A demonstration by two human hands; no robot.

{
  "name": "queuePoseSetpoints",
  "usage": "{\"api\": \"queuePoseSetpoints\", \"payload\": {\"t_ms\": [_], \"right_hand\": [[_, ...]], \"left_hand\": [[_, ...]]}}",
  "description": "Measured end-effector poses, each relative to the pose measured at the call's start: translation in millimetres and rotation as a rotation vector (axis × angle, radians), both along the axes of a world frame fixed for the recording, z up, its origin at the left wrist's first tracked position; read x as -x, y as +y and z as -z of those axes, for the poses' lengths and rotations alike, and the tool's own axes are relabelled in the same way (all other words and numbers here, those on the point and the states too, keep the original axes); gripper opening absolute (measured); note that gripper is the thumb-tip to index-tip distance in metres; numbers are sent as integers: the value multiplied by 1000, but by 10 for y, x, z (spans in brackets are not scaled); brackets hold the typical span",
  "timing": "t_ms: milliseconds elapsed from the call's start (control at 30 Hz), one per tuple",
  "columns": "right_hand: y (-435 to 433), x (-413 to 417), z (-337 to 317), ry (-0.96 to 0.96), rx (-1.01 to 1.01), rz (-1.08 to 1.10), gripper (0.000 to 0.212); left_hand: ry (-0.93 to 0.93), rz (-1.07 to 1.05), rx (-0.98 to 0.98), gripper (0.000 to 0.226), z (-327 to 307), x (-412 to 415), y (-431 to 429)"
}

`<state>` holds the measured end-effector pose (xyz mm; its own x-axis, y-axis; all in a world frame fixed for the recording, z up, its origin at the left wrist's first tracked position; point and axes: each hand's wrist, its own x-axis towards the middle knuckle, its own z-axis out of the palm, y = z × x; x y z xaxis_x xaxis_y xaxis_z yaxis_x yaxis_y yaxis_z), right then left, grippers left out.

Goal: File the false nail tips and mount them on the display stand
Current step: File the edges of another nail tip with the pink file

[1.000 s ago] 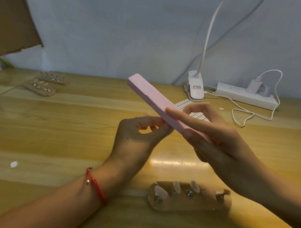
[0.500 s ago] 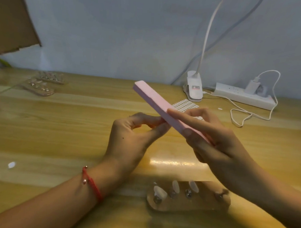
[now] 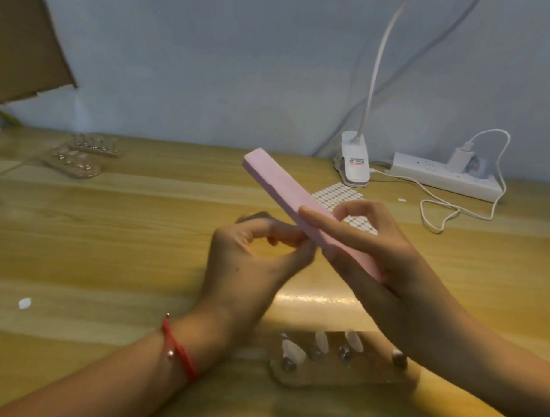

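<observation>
holding a long pink block-shaped nail file in your right hand, you had the forefinger laid straight along its top face and the thumb curled behind it, the rest of the fingers wrapped under the near end. the file slanted up and away to the left, raised above the pale wooden table. your left hand, a red cord bracelet on its wrist, met the file's lower edge with thumb and fingertips pinched together. whatever sat between them was too small and blurred, so i could not tell if a tip was there.

the flat clear display stand lay on the table nearest you, below both hands, partly under your right forearm. three clear false nail tips stood on its metal studs, tilted.

behind the file lay a sheet of small white oval stickers. a white clip lamp sat at the far edge, beside a white power strip with a charger and looping cable. two more clear stands lay far off to the left.
</observation>
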<state>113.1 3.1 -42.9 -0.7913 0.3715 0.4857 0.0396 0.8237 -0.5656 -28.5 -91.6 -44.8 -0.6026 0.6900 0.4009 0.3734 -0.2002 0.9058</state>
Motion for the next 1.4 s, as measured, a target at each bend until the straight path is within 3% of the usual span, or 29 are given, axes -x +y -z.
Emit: {"api": "queuePoseSetpoints", "payload": {"t_ms": [167,333,433,533,600,667,733,800,867,967,1067,1200,1300,1400], "right_hand": [[0,-10,22,12,-108,24,38],[10,-1,14,26,-167,70,45],[-24,-10,48,-3,-141,50,42],[-9,26,-43,47,-58,73,41],[32,9,-155,131,145,91,43],[57,-48,-235,232,367,70,43],[25,-84,-263,267,522,28,42],[-41,-87,-229,223,591,-24,42],[-115,-66,-156,159,593,-75,42],[-167,-13,-93,109,543,-94,41],[-133,3,-141,116,513,-69,43],[-166,-15,-144,80,527,-67,42],[-183,-7,-167,66,506,-75,44],[-175,-23,-195,45,502,-81,44]], "left_hand": [[-87,-102,-17,9,-22,120,18],[-144,79,80,23,-9,-42,-17],[-199,-4,16,10,-23,105,26],[115,134,-10,9,10,-117,-55],[254,221,-29,10,28,-187,-88],[115,202,-11,18,29,-67,-52],[-160,159,9,23,16,40,-19],[-403,182,-5,21,27,85,28],[-508,180,-17,27,35,121,59],[-497,220,-19,35,57,94,51],[-489,294,-37,24,36,5,50],[-517,180,-69,32,-9,82,70],[-477,261,-17,36,23,-36,26],[-473,206,-26,33,1,8,52]]}}
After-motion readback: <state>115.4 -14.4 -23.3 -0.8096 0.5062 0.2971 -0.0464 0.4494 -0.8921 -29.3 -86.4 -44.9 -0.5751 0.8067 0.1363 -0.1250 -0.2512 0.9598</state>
